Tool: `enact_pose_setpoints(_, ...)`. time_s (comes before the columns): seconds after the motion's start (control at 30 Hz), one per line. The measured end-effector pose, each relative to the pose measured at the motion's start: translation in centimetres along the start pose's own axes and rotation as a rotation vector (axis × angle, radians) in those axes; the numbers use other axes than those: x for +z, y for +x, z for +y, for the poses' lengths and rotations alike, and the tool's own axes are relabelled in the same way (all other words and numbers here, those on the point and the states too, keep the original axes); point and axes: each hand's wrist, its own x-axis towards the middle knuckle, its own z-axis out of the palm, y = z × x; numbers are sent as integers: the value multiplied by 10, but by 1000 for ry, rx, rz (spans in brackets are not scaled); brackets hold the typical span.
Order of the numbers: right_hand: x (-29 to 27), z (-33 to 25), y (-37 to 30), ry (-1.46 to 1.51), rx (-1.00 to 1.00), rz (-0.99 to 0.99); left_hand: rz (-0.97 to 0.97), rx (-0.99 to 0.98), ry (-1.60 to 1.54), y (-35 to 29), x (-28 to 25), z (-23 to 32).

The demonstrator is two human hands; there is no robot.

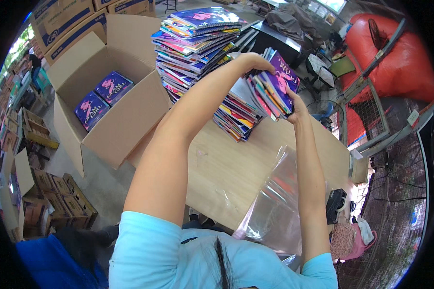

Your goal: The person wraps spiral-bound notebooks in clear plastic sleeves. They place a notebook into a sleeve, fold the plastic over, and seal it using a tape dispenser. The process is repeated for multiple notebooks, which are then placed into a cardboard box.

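Note:
Over the far right part of the table, both my hands are closed on a small bundle of spiral notebooks [284, 74] with purple covers and pink figures. My left hand [256, 62] grips its far left side, partly hidden behind the bundle. On the near right edge, my right hand [299, 108] has its thumb on the top cover. Just left of it is a lower pile of notebooks [236, 118]. Behind my left forearm rises a tall, uneven stack of notebooks [193, 53] with mixed bright edges.
An open cardboard box [125, 127] with purple notebook packs [113, 86] inside stands to the left. Clear plastic bags [275, 207] lie on the wooden table [212, 178] near me. Closed cartons [65, 29] are piled far left; a big red sack [390, 58] is far right.

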Motion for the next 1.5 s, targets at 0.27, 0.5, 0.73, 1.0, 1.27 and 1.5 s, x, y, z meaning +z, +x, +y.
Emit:
enact_pose_setpoints(0.27, 4, -3, -4, -213, -56, 107, 83, 128, 436, -27, -5, -13)
enact_pose_setpoints(0.5, 15, 5, -14, -119, -20, 146, 104, 214, 773, -25, -9, -24)
enact_pose_setpoints(0.73, -8, 8, -39, -40, -25, 149, 77, 450, 632, -17, -9, -42)
enact_pose_setpoints(1.0, 3, 12, -26, 40, -83, 152, 197, 367, 395, 22, 9, -24)
enact_pose_setpoints(1.27, -23, 38, -72, 92, -156, 151, 126, 362, 239, -2, 16, -66)
enact_pose_setpoints(1.5, -62, 124, -114, 327, -416, 110, 367, 572, 587, -12, 30, -83)
